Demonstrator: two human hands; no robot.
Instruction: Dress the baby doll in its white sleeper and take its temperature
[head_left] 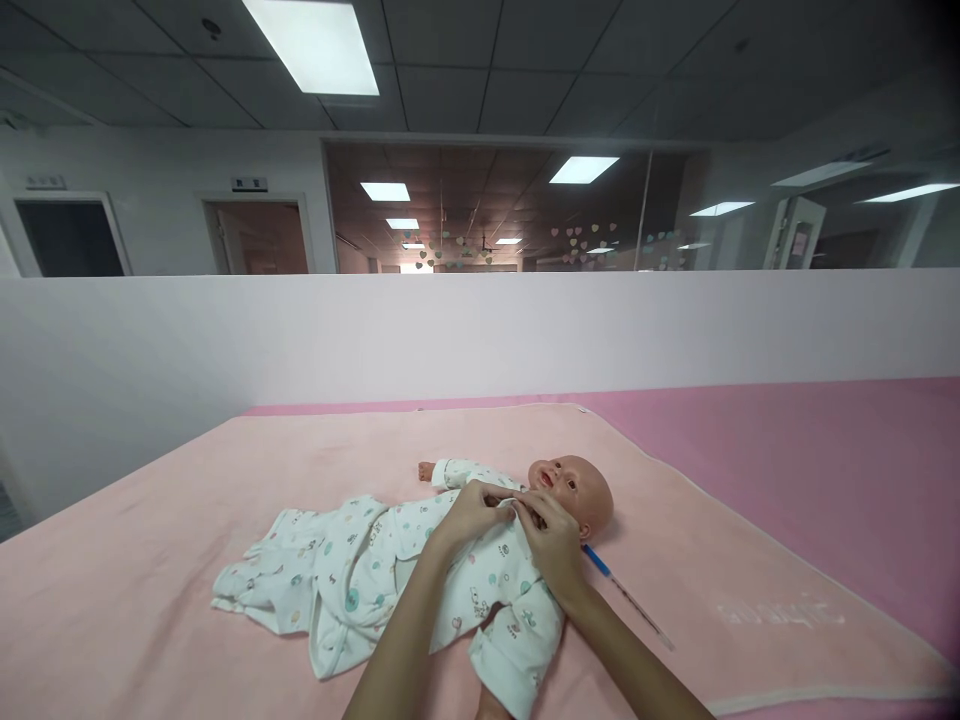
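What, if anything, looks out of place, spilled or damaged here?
No spill or damage stands out. The doll wears patterned clothing that looks askew: its lower part lies rumpled on the peach mat. A slim blue-ended stick beside the doll could look stray, as nothing seems to hold it.

pale partition wall (480,335), wide window (517,205) (heart stickers (576,243) dotting it), bright ceiling light (319,45)

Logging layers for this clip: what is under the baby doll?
The doll lies on a pale pink sheet, with a darker pink surface showing past the sheet's edge. The doll and its printed clothes hide the patch directly beneath.
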